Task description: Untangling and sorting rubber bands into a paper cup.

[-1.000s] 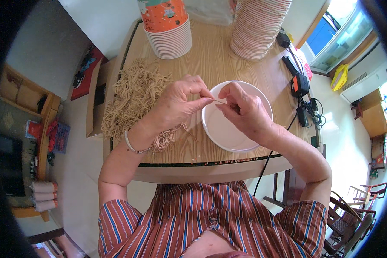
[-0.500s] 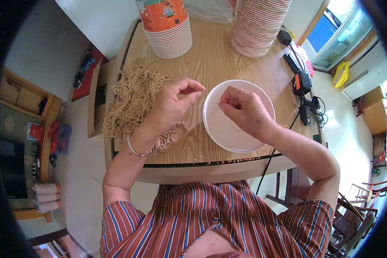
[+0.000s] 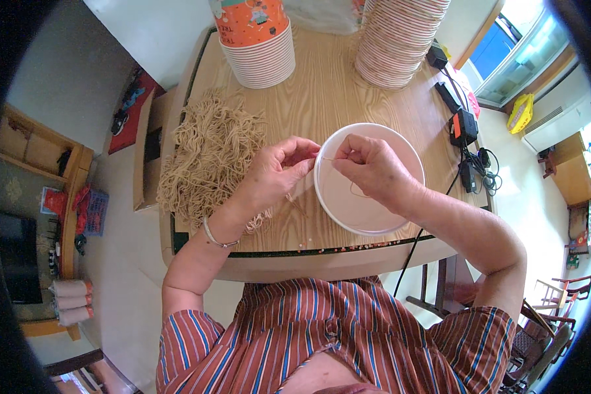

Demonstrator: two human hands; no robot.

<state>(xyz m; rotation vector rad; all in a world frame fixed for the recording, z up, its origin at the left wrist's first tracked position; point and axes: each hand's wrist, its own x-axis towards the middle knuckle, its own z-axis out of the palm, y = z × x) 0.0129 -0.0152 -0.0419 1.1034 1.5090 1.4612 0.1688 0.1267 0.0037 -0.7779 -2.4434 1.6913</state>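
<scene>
A paper bucket (image 3: pixel 368 226), open end up and white inside, stands near the table's front edge. My right hand (image 3: pixel 377 169) is over its opening, thumb and forefinger pinching a thin beige cord (image 3: pixel 329 159). The cord's short end points left from the fingertips, and a loop hangs below the hand. At the left side of the bucket's rim, my left hand (image 3: pixel 277 176) has thumb and fingers closed on the edge. Beneath and beyond my left forearm lies a heap of beige cords (image 3: pixel 207 154), with a few strands trailing toward the bucket.
Two stacks of paper buckets stand at the back, an orange-printed one (image 3: pixel 259 56) and a taller one (image 3: pixel 400 43). Black adapters and cables (image 3: pixel 464 128) line the right edge. A cardboard box (image 3: pixel 152 148) is beside the table's left side. Small bits lie along the front edge (image 3: pixel 335 249).
My left hand has come down and slightly right, its fingers closing at the bucket's rim. My right hand keeps its pinch on the cord and has barely moved.
</scene>
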